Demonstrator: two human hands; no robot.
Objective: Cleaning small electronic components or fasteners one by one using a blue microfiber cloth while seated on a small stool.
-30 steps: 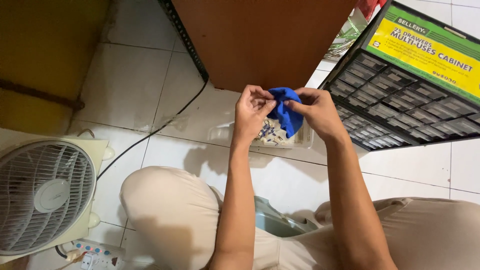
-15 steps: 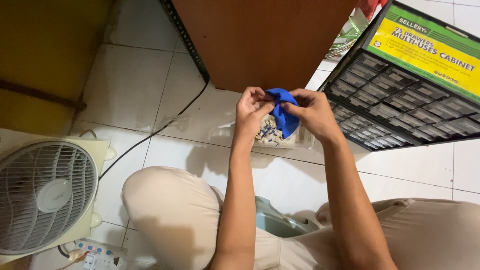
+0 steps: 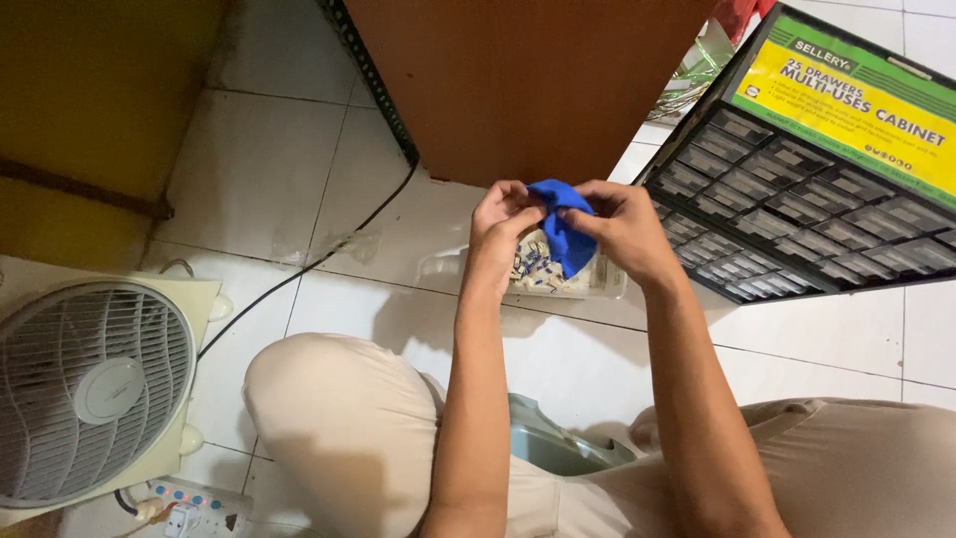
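Cloth (image 3: 565, 231), a small blue piece, sits between both hands, raised above the white tiled floor (image 3: 299, 169) and just over a clear tray (image 3: 605, 282).

Head view: the left hand (image 3: 501, 231) has its grip clenched on the cloth's left edge, thumb and fingertips pinching the upper corner. The right hand (image 3: 622, 227) grasps the cloth's right side, its fingers pressed on the fabric near the top, so the blue piece hangs down between the two hands in a folded point. Both forearms run up from the lower edge of the picture, and the person's knees in beige trousers (image 3: 349, 438) spread to either side.

Under the hands, the tray lies on the floor and holds a heap of small parts, pale with blue bits; they are too small to tell apart. Just right of the right hand stands a black cabinet (image 3: 807, 214) of many small clear drawers, tilted, with a yellow and green label on top. Behind the hands rises a brown board (image 3: 528, 80) with a dark perforated metal edge. A black cable (image 3: 329, 254) runs across the tiles from that edge toward the lower left, where a cream fan (image 3: 95, 384) with a round grille lies. A power strip (image 3: 194, 508) sits just below the fan. Between the knees a grey-green container (image 3: 558, 448) shows in part.
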